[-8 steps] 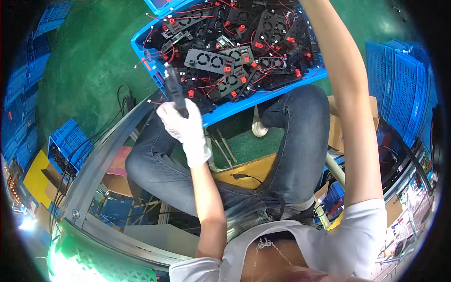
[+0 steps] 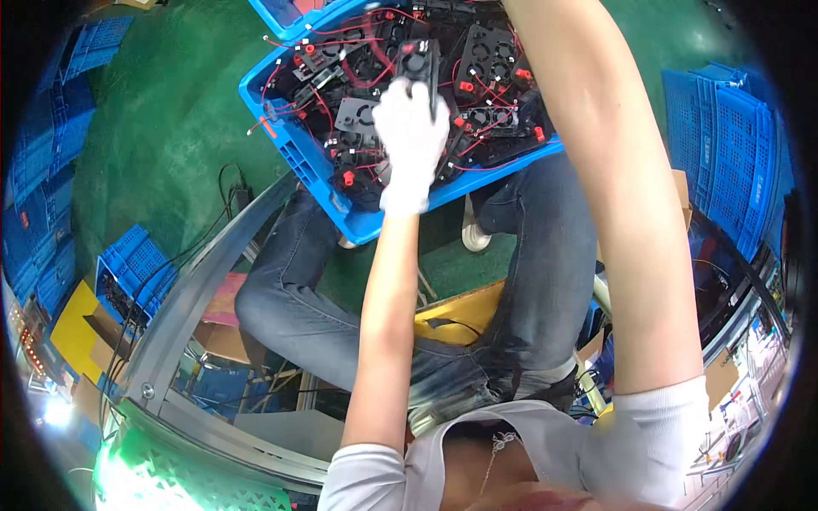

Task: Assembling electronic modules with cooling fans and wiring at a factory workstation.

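My left hand point(image 2: 411, 128), in a white glove, grips a black fan panel point(image 2: 417, 64) that has a red connector and red wires, smeared by motion. It is over a blue crate point(image 2: 308, 177) heaped with similar black panels, among them a grey-black fan panel point(image 2: 356, 112) and a fan panel point(image 2: 489, 55) farther right. Red knob-like parts and thin red and black wires stick out among them. My right forearm point(image 2: 588, 102) stretches up past the crate's right side and leaves the picture at the top, so my right hand is out of sight.
Stacked blue crates stand at right point(image 2: 724, 153) and far left point(image 2: 43, 145). A smaller blue crate point(image 2: 141, 264) sits on the green floor at left, near a black cable point(image 2: 183, 255). A metal frame point(image 2: 183, 315) curves beside my legs, and a cardboard box point(image 2: 217, 332) lies below it.
My left hand has moved right and farther up with the fan panel, from the crate's left edge to over the heap. My right arm has shifted a little to the left.
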The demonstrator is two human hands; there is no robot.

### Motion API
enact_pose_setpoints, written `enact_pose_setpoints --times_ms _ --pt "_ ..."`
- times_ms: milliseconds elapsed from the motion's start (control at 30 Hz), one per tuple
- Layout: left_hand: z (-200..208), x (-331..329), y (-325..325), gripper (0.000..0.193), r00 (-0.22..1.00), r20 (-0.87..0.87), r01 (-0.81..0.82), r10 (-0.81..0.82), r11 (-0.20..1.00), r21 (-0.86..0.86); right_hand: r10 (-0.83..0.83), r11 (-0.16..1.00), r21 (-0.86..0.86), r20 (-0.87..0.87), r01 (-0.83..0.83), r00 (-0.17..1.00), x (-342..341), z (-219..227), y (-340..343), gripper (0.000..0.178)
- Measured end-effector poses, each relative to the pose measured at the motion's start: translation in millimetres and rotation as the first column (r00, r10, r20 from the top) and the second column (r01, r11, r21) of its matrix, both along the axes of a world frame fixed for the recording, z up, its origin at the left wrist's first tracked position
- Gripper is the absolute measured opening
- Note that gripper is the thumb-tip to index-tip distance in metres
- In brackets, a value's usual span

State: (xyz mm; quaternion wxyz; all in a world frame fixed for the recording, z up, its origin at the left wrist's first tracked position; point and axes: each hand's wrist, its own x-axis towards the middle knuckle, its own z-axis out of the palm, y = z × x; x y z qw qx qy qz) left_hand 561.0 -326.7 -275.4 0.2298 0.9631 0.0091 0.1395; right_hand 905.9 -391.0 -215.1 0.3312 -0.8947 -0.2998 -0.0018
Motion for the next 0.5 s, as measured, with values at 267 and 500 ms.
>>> enact_pose_setpoints --times_ms 267,500 --pt "-48.1 16.2 20.7 0.041 0.908 -0.389 0.184 -0.154 0.982 0.041 -0.140 0.710 -0.674 -0.419 -0.204 0.897 -90.3 -63.6 -56.6 0.021" --pt "-71.8 42.6 12.4 0.062 0.910 -0.256 0.343 -0.326 0.939 0.026 -0.090 0.912 -0.409 -0.107 0.038 0.990 -168.2 -97.2 -66.8 0.030"
